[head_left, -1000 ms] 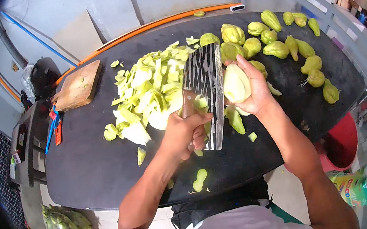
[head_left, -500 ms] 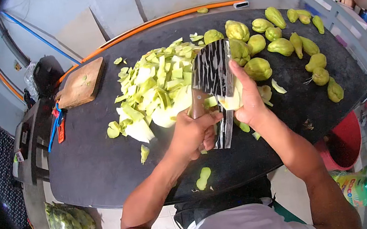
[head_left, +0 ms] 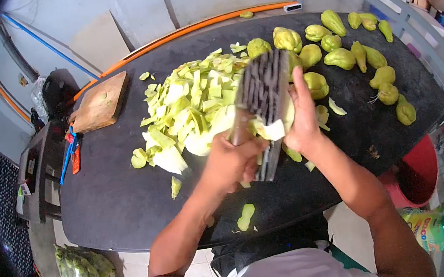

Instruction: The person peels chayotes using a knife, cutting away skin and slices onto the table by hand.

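My left hand (head_left: 232,162) is closed around the brown handle of a broad cleaver (head_left: 264,85). Its blade looks black and white striped and is blurred; a narrower striped strip shows below my fist. My right hand (head_left: 302,119) grips a pale cut chayote (head_left: 274,130) from the right, with the thumb raised beside the blade. The chayote lies against the blade and is partly hidden by it. Left of the cleaver spreads a heap of cut chayote pieces (head_left: 194,97). Whole green chayotes (head_left: 340,58) lie to the right and behind.
Everything rests on a dark table (head_left: 123,196). A wooden chopping board (head_left: 100,103) lies at the left edge, near a blue and red tool (head_left: 72,152). Below the table stand a red bucket (head_left: 419,168) and a bag of greens (head_left: 85,271). A metal railing (head_left: 434,43) runs along the right.
The cleaver blade has shifted slightly and is now blurred. The chayote piece at the blade has turned a little in my right hand. Both hands keep their hold.
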The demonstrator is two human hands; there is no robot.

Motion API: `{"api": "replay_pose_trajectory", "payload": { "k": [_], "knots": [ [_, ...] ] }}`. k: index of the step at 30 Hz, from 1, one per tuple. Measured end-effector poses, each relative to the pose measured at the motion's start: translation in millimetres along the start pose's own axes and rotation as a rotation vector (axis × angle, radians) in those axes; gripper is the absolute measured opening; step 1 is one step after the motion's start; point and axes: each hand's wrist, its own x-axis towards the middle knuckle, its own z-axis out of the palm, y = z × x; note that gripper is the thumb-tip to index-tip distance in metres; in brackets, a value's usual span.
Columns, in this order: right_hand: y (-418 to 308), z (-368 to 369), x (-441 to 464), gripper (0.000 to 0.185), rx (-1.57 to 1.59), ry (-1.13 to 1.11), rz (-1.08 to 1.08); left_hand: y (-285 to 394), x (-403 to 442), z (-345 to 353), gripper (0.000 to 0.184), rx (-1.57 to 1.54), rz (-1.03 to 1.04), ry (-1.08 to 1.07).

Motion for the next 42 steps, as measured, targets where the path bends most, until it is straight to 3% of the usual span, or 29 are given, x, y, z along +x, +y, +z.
{"api": "replay_pose_trajectory", "payload": {
  "k": [5,8,12,16,18,20,23,28,34,37,42],
  "knots": [
    [-10.4,-44.7,18.0,0.056,-0.106,0.027,-0.060,7.4,6.4,-23.1,0.013,0.337,0.326,0.353],
    [-14.3,-39.7,15.6,0.052,-0.087,0.016,-0.052,6.9,2.9,-28.8,0.017,0.791,0.520,0.535],
    [-14.1,-36.4,11.9,0.052,-0.146,-0.010,-0.010,2.9,7.9,-33.4,0.018,0.637,0.491,0.505],
    [-16.9,-35.2,9.2,0.054,-0.101,-0.076,0.028,9.0,4.4,-20.8,0.022,0.038,0.081,0.198],
    [-17.1,-33.2,10.4,0.052,-0.106,-0.022,0.012,9.9,1.0,-12.2,0.028,0.023,0.007,0.125],
    [-16.0,-33.9,12.4,0.052,-0.097,0.009,-0.009,11.7,-1.2,-8.0,0.017,-0.025,-0.062,0.091],
    [-12.9,-36.8,15.6,0.054,-0.077,0.014,-0.029,4.5,0.9,-4.1,0.024,0.018,-0.004,0.062],
    [-13.2,-39.7,16.7,0.054,-0.077,0.026,-0.017,0.8,2.7,-4.0,0.021,0.013,-0.020,0.068],
    [-1.8,-31.4,8.9,0.041,-0.150,0.153,-0.048,-3.8,4.5,-4.7,0.022,-0.069,-0.040,0.039],
    [-8.1,-41.9,9.2,0.056,-0.256,0.040,0.010,-5.3,4.4,-5.8,0.024,-0.098,-0.061,0.028],
    [-29.1,-33.4,4.3,0.056,-0.362,0.043,0.097,5.2,-0.3,-2.0,0.028,0.025,-0.068,0.011]
  ]
}}
